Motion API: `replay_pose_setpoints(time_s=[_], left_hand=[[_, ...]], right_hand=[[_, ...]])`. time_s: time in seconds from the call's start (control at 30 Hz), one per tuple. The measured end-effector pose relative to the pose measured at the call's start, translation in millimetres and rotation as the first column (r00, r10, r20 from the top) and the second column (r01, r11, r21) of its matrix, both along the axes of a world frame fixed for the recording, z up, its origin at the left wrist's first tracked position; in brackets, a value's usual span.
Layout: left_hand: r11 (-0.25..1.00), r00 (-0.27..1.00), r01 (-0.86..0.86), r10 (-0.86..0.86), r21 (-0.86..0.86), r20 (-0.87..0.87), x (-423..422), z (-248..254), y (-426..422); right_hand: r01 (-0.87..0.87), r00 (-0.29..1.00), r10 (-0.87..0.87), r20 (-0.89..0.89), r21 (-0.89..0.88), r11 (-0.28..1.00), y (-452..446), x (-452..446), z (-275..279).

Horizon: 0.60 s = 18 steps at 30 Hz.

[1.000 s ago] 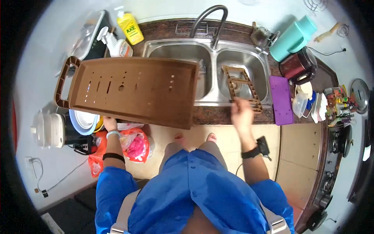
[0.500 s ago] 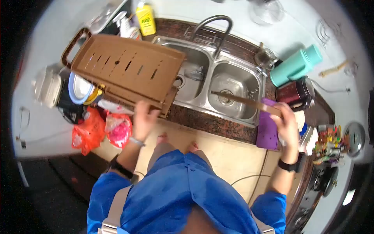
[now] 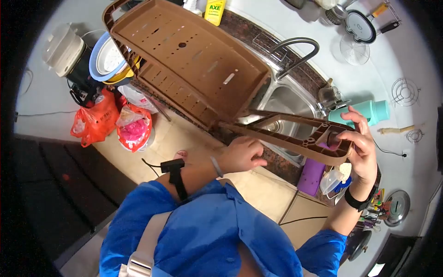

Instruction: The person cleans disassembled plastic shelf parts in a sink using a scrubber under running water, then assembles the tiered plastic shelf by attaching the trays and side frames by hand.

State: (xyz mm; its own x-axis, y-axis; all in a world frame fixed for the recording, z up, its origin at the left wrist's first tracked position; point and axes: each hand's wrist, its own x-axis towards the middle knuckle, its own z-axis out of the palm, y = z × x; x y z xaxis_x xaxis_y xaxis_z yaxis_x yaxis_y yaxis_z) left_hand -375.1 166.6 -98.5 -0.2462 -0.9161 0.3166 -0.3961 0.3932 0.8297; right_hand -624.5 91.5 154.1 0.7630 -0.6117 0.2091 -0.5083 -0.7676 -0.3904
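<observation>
Right hand holds the right end of the frame, its long axis running left toward the rack; left hand, half-curled, nothing visibly held, is nearer the frame's left end

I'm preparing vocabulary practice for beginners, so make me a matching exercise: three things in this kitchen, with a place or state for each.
1. Brown plastic openwork frame
2. Curved dark metal faucet
3. Yellow plastic bottle

A. Arched over the shiny metal sink
B. Labelled AXE
C. Held by the bare right hand

Pairs: 1-C, 2-A, 3-B
</observation>
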Motion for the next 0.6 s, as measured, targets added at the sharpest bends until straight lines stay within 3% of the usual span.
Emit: replay_pose_setpoints(time_s=[0.07, 0.13, 0.2, 0.23, 0.27, 0.33, 0.37, 0.47, 0.53, 0.6], left_hand=[[0.955, 0.963, 0.268, -0.261, -0.126, 0.072, 26.8, -8.8, 12.5], [0.971, 0.968, 0.239, -0.236, -0.030, 0.091, 58.5, 15.0, 25.3], [0.958, 0.944, 0.171, -0.226, 0.229, 0.242, 84.3, 16.1, 28.5], [0.984, 0.971, 0.162, -0.173, 0.079, 0.165, 89.0, 1.9, 29.8], [0.983, 0.972, 0.164, -0.174, 0.081, 0.155, 95.7, -9.4, 33.2], [0.947, 0.975, 0.221, -0.209, -0.235, 0.073, 107.5, -13.1, 32.4], [0.946, 0.975, 0.223, -0.214, -0.234, 0.064, 111.1, -13.9, 31.7], [0.973, 0.982, 0.179, -0.186, -0.146, -0.036, 113.0, -3.7, 28.7], [0.996, 0.999, 0.045, -0.044, -0.071, 0.006, 104.8, 18.0, 13.4], [0.995, 0.994, 0.100, -0.101, 0.029, 0.035, 93.9, 5.2, 0.4]], right_hand=[[0.114, 0.987, -0.139, 0.085, 0.247, 0.962, 2.8, 10.2, -2.7], [0.070, 0.993, -0.093, 0.076, 0.258, 0.964, 1.5, 22.5, -0.2], [0.041, 0.999, -0.044, 0.003, 0.297, 0.954, 6.9, 43.5, 3.6], [0.131, 0.989, -0.145, 0.015, 0.341, 0.931, 12.0, 52.3, 5.1], [0.136, 0.989, -0.146, 0.004, 0.342, 0.930, 13.0, 57.4, 10.0], [0.122, 0.992, -0.126, 0.013, 0.172, 0.977, 9.8, 60.4, 22.3], [0.140, 0.984, -0.156, 0.081, 0.180, 0.974, 10.7, 60.7, 22.5], [0.172, 0.984, -0.178, 0.024, 0.158, 0.972, 11.1, 78.2, 30.2], [0.114, 0.993, -0.111, -0.027, 0.206, 0.972, 2.3, 89.4, 19.3], [0.090, 0.985, -0.121, 0.124, 0.229, 0.969, -3.0, 91.5, -3.3]])
